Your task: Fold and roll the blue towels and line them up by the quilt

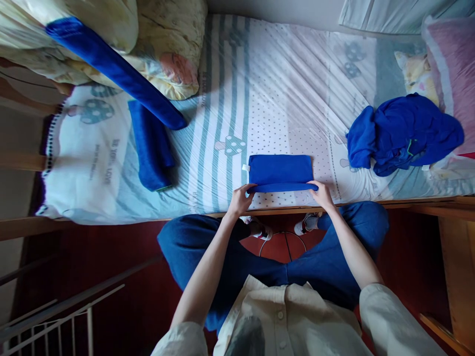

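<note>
A blue towel (280, 169) lies flat in a rectangle at the near edge of the bed, a small white tag at its left side. Its near edge is turned up into a narrow fold or roll. My left hand (242, 199) pinches the left end of that fold between thumb and fingers. At the right end, my right hand (321, 194) grips it the same way. Off to the right is a crumpled heap of blue cloths (408, 133). To the left lie a folded blue towel (150, 146) and a long, narrow folded one (115, 71) partly over it.
The patterned sheet (270, 109) covers the bed, whose wooden edge runs just before my knees. A yellowish quilt (166, 49) is bunched at the back left. A pink pillow (454, 74) stands at the right. A white metal rack (55, 326) is at the lower left.
</note>
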`<action>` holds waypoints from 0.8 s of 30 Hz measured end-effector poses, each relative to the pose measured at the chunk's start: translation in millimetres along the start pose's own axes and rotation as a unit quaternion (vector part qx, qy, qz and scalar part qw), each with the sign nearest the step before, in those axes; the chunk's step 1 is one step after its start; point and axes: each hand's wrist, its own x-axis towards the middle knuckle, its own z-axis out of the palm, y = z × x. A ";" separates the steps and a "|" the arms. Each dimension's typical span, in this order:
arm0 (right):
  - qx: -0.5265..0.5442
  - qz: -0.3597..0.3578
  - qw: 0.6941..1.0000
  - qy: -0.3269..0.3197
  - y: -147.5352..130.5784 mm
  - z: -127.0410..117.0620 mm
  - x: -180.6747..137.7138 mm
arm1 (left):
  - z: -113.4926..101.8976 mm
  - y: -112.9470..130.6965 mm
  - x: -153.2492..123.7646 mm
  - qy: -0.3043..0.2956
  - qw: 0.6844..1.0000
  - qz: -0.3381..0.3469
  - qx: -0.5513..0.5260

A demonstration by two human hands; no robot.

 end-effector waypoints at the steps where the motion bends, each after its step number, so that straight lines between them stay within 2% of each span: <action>1: 0.012 0.008 1.000 0.008 -0.1 -1.0 0.6 | -2.0 1.8 0.7 0.004 1.000 -0.015 -0.012; 8: 0.115 0.051 0.990 0.062 5.7 0.4 6.4 | -2.1 0.3 5.1 0.049 0.986 -0.107 -0.117; 12: 0.153 0.083 0.982 0.068 13.2 3.5 8.6 | -0.9 -5.6 6.4 0.054 0.978 -0.159 -0.126; 18: 0.122 0.098 0.987 0.037 24.0 7.0 6.8 | 1.7 -11.9 7.0 0.043 0.978 -0.189 -0.077; 24: 0.134 0.129 0.982 -0.009 30.4 11.8 7.2 | 5.8 -13.7 6.3 0.043 0.980 -0.189 -0.040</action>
